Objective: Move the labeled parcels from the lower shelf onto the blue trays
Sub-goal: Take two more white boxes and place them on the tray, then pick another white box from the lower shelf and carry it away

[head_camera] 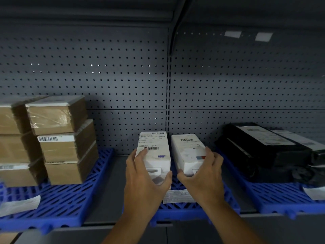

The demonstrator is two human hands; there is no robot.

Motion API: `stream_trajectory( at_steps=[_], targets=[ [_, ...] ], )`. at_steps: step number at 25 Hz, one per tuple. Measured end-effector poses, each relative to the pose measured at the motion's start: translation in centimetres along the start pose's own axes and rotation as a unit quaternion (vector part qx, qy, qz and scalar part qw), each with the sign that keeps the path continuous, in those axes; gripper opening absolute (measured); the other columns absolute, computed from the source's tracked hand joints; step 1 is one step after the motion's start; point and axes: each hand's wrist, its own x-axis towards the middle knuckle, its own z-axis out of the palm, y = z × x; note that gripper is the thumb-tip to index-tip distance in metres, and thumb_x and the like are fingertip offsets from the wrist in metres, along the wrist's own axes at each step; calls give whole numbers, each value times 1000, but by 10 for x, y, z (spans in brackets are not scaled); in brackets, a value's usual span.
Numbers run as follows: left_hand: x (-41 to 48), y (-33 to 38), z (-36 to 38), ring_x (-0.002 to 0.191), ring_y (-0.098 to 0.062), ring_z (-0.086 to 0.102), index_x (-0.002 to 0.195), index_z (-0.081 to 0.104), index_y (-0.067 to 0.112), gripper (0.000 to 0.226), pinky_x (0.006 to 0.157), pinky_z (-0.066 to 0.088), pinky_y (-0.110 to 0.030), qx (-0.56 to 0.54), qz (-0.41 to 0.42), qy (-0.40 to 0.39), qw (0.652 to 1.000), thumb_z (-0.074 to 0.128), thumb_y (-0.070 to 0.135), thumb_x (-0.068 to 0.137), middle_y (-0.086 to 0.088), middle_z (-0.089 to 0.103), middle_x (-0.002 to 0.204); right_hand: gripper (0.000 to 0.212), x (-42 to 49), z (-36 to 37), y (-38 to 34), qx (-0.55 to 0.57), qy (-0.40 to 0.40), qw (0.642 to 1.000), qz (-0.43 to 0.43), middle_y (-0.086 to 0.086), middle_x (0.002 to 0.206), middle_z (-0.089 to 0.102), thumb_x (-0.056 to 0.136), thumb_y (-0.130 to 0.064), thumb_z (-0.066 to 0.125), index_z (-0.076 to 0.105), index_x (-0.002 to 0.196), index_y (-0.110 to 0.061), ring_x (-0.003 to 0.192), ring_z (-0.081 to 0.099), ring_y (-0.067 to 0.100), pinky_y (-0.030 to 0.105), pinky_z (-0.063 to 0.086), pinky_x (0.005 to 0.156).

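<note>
Head camera looks at a shelf with three blue trays side by side, and we take the middle blue tray (177,207) as our landmark. On it stand two white labeled parcels. Our left hand (144,180) holds the left white parcel (154,152): the grip is closed around its near end, fingers on its left side and the thumb on the right side. Our right hand (204,175) holds the right white parcel (188,152) in the same way, with the thumb at its left lower edge and the fingers over its right side. The two parcels are just beside each other, with a narrow gap between them, both pointing toward the perforated back panel (123,76).

Left of the middle tray, the left blue tray (70,205) carries stacked brown parcels (65,140). Right of the middle tray, the right blue tray (274,196) carries black parcels (263,147). A loose paper label (177,196) lies on the middle tray, in front of the white parcels.

We judge that the step in hand is the placing of these two parcels on the middle tray. We cannot tell if they rest fully on it already. The next move calls for setting them flat and straight, then opening both grips without tipping them.
</note>
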Motion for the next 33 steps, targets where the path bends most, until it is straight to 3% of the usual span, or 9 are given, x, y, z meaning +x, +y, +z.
stream_trajectory(
  at_steps=[2,4,7,12,15,18,24,29,33],
  targets=[
    [-1,1,-4,146,-20,33,150,29,34,92,108,46,-41,12,-18,-17,1000,72,65,75,6,22,159,124,0,-5,-1,5,-10,1000,13,-3,148,24,62,-67,78,13,158,-22,131,46,26,39,56,85],
    [-3,6,-8,153,-26,21,153,28,32,87,122,27,-52,52,-8,3,999,59,72,82,-2,19,165,118,-2,-13,-4,28,-7,999,33,-6,153,24,66,-83,62,12,158,-28,136,43,23,46,52,98],
    [0,24,-10,154,-29,22,149,44,24,68,127,3,-49,71,92,58,991,46,63,92,-6,32,162,97,-6,-31,-1,19,26,999,4,-4,156,33,80,-83,43,24,157,-27,141,39,22,48,36,114],
    [-8,73,17,129,-21,50,130,59,23,43,123,21,-35,11,185,30,982,52,48,96,5,56,131,67,-13,-82,21,-62,49,992,-94,-2,139,53,88,-54,67,48,143,-21,130,49,21,43,41,110],
    [-26,104,43,119,-19,54,123,63,26,35,106,39,-35,-18,194,-16,981,52,46,96,8,60,122,52,-19,-119,45,-74,79,985,-135,-2,127,59,89,-46,68,56,132,-20,117,55,20,40,46,101],
    [-47,150,83,117,-17,53,123,62,29,35,102,41,-36,-34,214,-56,975,51,48,96,11,60,121,43,-23,-168,84,-86,127,978,-141,-1,122,61,90,-41,69,60,126,-19,113,57,20,37,46,98],
    [-115,279,204,111,-15,54,118,62,30,33,93,42,-33,-102,289,-112,945,50,50,95,14,62,114,42,-34,-306,215,-140,193,968,-74,-2,117,62,86,-37,75,63,121,-18,108,59,19,33,43,93],
    [-191,397,321,108,-18,57,117,64,27,32,89,46,-38,-149,332,-212,907,56,44,91,9,65,112,42,-46,-433,347,-216,251,943,44,-1,118,61,84,-38,71,62,120,-19,111,59,21,39,46,92],
    [-235,459,405,108,-16,58,120,64,27,34,87,49,-39,-183,354,-288,871,56,43,91,11,66,114,39,-50,-493,431,-231,272,928,104,-4,118,60,85,-38,69,61,120,-21,108,57,18,37,46,90]
  ],
)
